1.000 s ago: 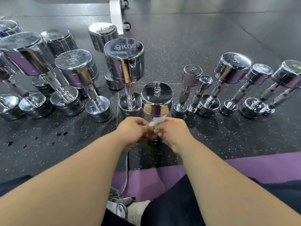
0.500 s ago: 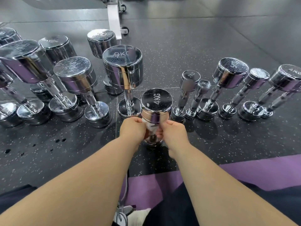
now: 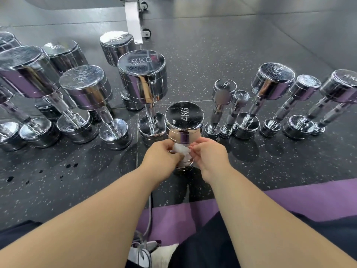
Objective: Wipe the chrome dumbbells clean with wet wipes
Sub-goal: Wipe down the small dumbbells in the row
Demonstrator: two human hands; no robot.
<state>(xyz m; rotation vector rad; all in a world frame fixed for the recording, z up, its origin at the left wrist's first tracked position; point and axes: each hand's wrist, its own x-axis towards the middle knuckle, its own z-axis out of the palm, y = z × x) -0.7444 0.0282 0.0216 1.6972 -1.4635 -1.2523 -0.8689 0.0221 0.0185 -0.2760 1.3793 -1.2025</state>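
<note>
Two hands meet at the 4 kg dumbbell (image 3: 184, 117), which stands on end on the dark speckled floor (image 3: 212, 55), just in front of a row of other dumbbells (image 3: 271, 84). The left hand (image 3: 164, 155) and the right hand (image 3: 209, 154) both have their fingers curled, pinching a crumpled white wipe (image 3: 181, 150) against the handle under the top head. A 9 kg dumbbell (image 3: 143, 74) stands just behind on the left. A purple mat (image 3: 309, 196) lies nearer the person.
</note>
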